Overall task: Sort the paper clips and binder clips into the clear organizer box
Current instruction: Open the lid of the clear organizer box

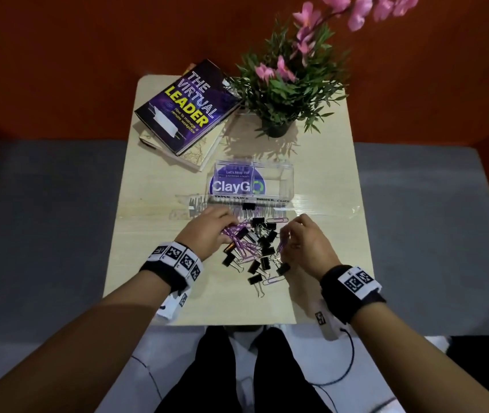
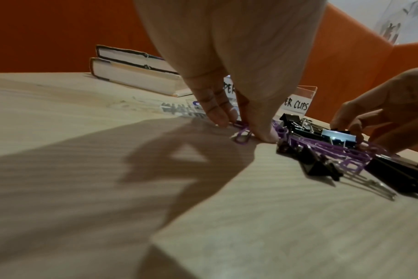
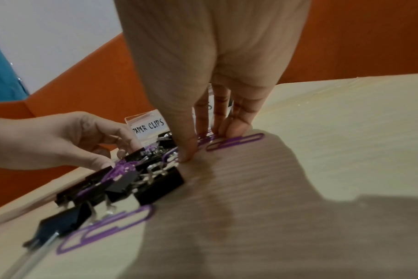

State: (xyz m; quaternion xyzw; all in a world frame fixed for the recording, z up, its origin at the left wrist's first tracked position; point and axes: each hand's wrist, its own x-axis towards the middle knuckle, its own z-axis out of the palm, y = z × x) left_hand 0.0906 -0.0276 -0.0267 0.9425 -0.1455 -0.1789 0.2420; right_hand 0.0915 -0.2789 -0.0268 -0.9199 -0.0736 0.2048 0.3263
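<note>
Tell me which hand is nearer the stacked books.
Left. The left hand works the pile's left side, diagonally below the stacked books; the right hand sits across the clip pile, farther right.

A small light wood-grain table (image 1: 311,150) with rounded far corners stood against an orange-red wall (image 1: 88,55). At its eleven o'clock corner lay two stacked books (image 1: 183,108), the upper one a purple volume titled "The Virtual Leader". At one o'clock stood a potted plant (image 1: 285,93) with green leaves and pink flowers in a dark pot. Grey floor (image 1: 43,204) showed at three and nine o'clock. Overhead light cast hard shadows onto the tabletop. A white wall section (image 3: 48,37) appeared above the orange panel.
</note>
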